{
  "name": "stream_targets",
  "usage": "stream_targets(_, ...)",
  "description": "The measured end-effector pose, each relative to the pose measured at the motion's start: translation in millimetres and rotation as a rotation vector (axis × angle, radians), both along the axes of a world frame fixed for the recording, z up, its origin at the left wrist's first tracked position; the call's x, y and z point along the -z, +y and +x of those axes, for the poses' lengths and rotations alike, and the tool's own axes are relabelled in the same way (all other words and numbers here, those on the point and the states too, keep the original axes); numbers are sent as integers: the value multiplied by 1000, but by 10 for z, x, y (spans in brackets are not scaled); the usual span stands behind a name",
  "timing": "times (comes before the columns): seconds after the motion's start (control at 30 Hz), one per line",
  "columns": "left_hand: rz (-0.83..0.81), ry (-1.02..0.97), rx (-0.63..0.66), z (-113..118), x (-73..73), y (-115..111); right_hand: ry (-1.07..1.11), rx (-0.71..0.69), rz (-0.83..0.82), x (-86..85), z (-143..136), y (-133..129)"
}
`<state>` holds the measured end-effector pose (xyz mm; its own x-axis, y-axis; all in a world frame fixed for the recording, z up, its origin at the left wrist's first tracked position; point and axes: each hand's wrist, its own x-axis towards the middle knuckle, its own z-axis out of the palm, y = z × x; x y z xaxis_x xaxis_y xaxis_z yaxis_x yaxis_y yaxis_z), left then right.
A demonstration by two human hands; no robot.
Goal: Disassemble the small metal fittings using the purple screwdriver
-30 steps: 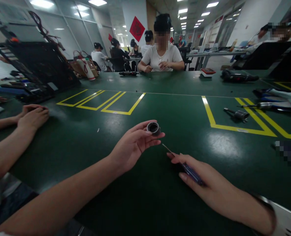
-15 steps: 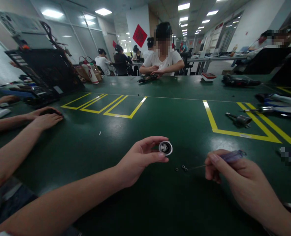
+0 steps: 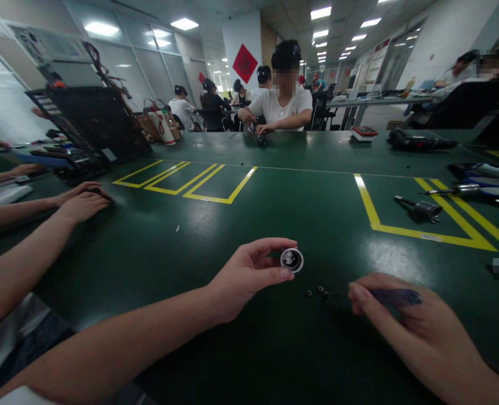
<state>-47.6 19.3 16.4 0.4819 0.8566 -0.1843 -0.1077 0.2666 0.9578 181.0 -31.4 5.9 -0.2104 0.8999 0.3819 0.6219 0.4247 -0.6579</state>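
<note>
Between the thumb and fingers of my left hand (image 3: pixel 243 278) is a round metal housing (image 3: pixel 292 260), its open end facing me and some pale parts visible inside. My right hand (image 3: pixel 409 320) is closed on a screwdriver (image 3: pixel 396 297) with a translucent purplish handle. The thin shaft points left, and its tip is at or very near the small dark rings (image 3: pixel 320 289) on the table. Three of these rings lie close together, just below and right of the housing; whether the tip touches one I cannot tell.
Yellow tape outlines mark the green table (image 3: pixel 274 219). A dark metal part with a shaft (image 3: pixel 424 211) lies inside the right outline, beside a power tool (image 3: pixel 460 190). Another person's hands (image 3: pixel 82 202) rest at left. Across the table a person handles a dark part (image 3: pixel 261 139).
My right hand has tipped the screwdriver flatter, its tip staying by the rings. My left hand still holds the housing. The view has shifted slightly, and the person opposite has turned their dark part.
</note>
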Motion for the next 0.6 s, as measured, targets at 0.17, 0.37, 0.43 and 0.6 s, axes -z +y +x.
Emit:
stream_targets(0.17,-30,-10,-9,4,-4,-20,54,27,97,42,-13,-49)
stream_targets(0.37,-54,4,2,22,2,-25,107,12,147,132,89,-115)
stream_targets(0.43,-55,3,12,31,9,-27,114,-58,192,130,83,-138)
stream_targets(0.6,-66,34,20,52,23,-55,27,-175,320,87,-59,-167)
